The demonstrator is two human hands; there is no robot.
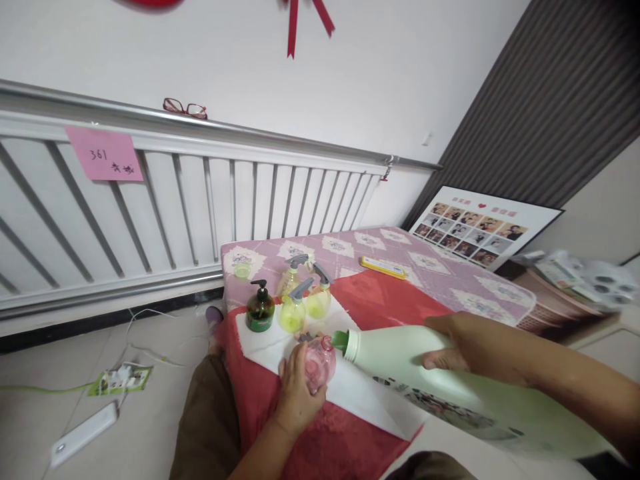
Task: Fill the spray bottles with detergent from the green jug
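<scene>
My left hand (pixel 295 397) is wrapped round a small clear pink bottle (pixel 321 365), whose open neck tilts to the right. In my right hand (pixel 463 343), a large pale green jug (pixel 395 357) is tipped almost level by its handle. The jug's green spout (pixel 341 341) meets the pink bottle's mouth; whether liquid flows I cannot tell. Beyond my left hand stand several clear pump bottles with grey heads and yellow contents, one of them a front pump bottle (pixel 293 315). A dark green pump bottle (pixel 260 310) is left of them. Something grey behind my left fingers is mostly hidden.
White paper (pixel 265 347) and a red cloth (pixel 380 297) cover part of the purple patterned table (pixel 425 260). A yellow-edged packet (pixel 383 267) lies farther back. The white radiator (pixel 250 200) runs behind; a power strip (pixel 120 380) with cords sits on the left floor.
</scene>
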